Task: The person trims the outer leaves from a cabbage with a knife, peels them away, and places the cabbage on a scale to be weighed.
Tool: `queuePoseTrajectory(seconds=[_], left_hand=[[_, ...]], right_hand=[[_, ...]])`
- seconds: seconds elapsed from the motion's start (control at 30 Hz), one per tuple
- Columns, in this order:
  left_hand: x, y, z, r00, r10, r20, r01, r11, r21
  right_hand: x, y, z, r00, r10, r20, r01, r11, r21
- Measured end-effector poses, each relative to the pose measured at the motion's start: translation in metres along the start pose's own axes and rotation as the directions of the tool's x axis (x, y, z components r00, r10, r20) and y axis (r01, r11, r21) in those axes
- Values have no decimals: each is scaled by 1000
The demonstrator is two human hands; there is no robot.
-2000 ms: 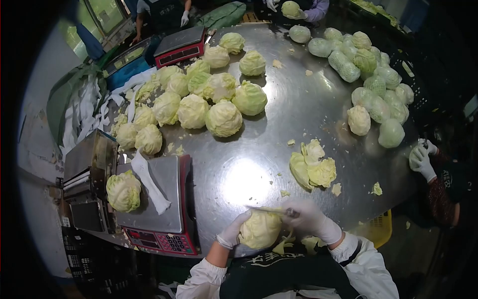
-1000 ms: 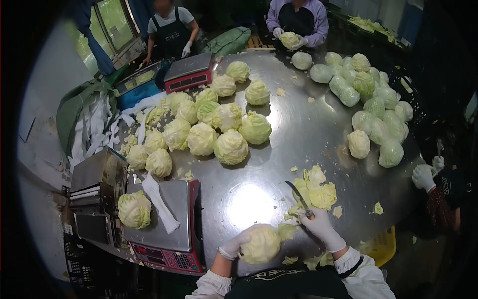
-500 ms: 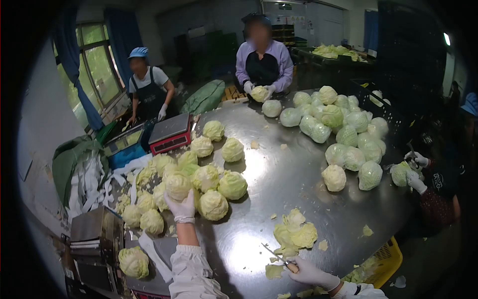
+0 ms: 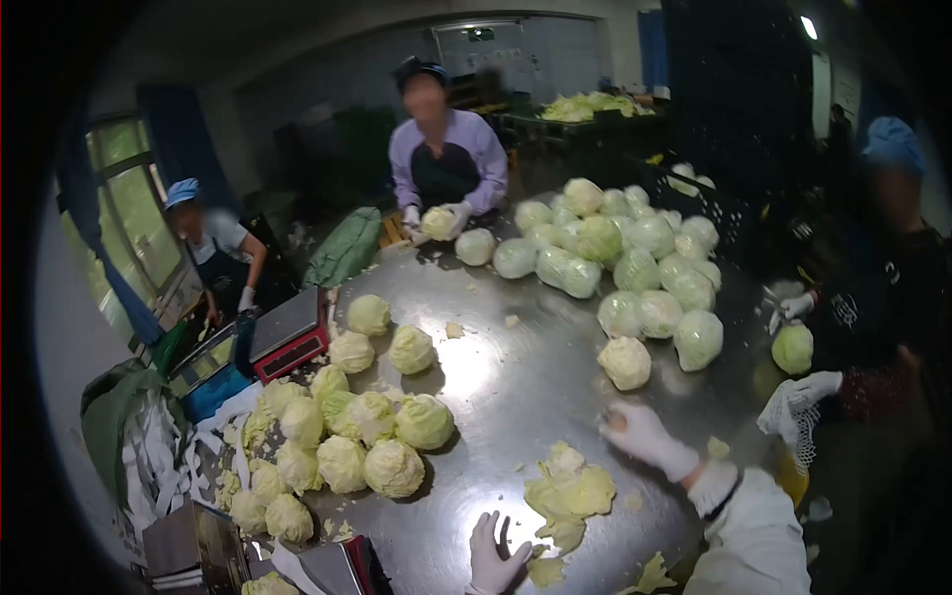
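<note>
My left hand (image 4: 496, 557) is at the bottom of the view, low over the steel table, with fingers spread and nothing in it. Just to its right lie loose cabbage leaves (image 4: 567, 496). My right hand (image 4: 650, 438) reaches out over the table, fingers closed; a brown bit of the knife (image 4: 617, 422) handle shows at its fingertips, while the blade cannot be made out. Beyond that hand sits a bare cabbage (image 4: 625, 364), close in front of the net-wrapped cabbages (image 4: 698, 340). To the left are several trimmed cabbages (image 4: 395, 468), apart from both hands.
The steel table (image 4: 496, 397) spans the middle. A red scale (image 4: 290, 347) stands at its left edge, a black crate (image 4: 709, 208) at the back right. Across the table a person in purple (image 4: 446, 159) handles a cabbage; a person at right (image 4: 873, 297) holds white netting (image 4: 793, 407).
My left hand has let go of the cabbage and come down toward me. My right hand has moved up and forward from the table's front. The view has turned right.
</note>
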State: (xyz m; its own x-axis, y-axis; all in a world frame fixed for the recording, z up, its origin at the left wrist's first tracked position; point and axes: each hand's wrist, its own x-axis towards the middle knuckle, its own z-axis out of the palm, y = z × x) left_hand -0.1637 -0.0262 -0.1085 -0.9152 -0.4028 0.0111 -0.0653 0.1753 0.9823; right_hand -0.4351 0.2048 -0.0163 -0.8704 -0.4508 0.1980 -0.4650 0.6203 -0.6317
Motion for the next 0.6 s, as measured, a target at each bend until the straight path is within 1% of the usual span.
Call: queuePoseTrajectory(seconds=[0.03, 0.07, 0.1, 0.13, 0.17, 0.2, 0.23, 0.27, 0.3, 0.33, 0.4, 0.43, 0.5, 0.53, 0.57, 0.6], left_hand=[[-14, -6, 5, 985, 159, 65, -172, 909, 380], [-28, -7, 13, 987, 115, 115, -150, 915, 374], [-36, -4, 20, 986, 114, 118, -156, 876, 457], [-38, 2, 26, 985, 125, 115, -168, 826, 538], [-29, 17, 23, 941, 250, 229, -336, 784, 523], [-22, 11, 28, 941, 236, 241, -331, 785, 523], [-13, -3, 34, 939, 252, 234, -341, 773, 535], [-5, -11, 40, 936, 271, 223, -350, 761, 546], [10, -4, 47, 931, 268, 247, -364, 694, 621], [27, 1, 56, 933, 258, 251, -360, 696, 621], [60, 4, 75, 902, 314, 295, -430, 605, 670], [73, 7, 85, 907, 299, 295, -420, 612, 670], [82, 9, 109, 826, 245, 508, -509, 712, 483], [75, 3, 125, 749, 300, 590, -563, 758, 329], [65, 10, 141, 653, 268, 709, -506, 850, 145], [54, 22, 152, 530, 262, 806, -403, 915, -32]], right_hand=[[24, 11, -2, 994, 23, -103, -13, 995, 102], [46, 28, -5, 989, 118, -84, -109, 988, 108], [62, 40, -9, 981, 44, -188, -26, 995, 101], [87, 68, 1, 955, -38, -294, 77, 989, 123], [100, 73, -5, 972, 59, -227, -43, 996, 78], [114, 74, -10, 975, 148, -165, -146, 989, 25], [123, 77, -9, 974, 162, -157, -159, 987, 29], [132, 79, -7, 965, 193, -180, -208, 976, -69], [138, 82, -4, 954, 219, -204, -254, 953, -166], [141, 86, 1, 954, 227, -197, -261, 951, -165], [143, 94, 9, 958, 275, -86, -285, 946, -156], [139, 98, 14, 956, 283, -72, -291, 943, -160], [130, 103, 22, 987, 64, -146, -87, 984, -154], [125, 98, 15, 989, 68, -130, -88, 983, -158], [116, 88, 2, 998, 63, 13, -64, 984, 167], [108, 81, -5, 989, 20, 144, -87, 874, 478]])
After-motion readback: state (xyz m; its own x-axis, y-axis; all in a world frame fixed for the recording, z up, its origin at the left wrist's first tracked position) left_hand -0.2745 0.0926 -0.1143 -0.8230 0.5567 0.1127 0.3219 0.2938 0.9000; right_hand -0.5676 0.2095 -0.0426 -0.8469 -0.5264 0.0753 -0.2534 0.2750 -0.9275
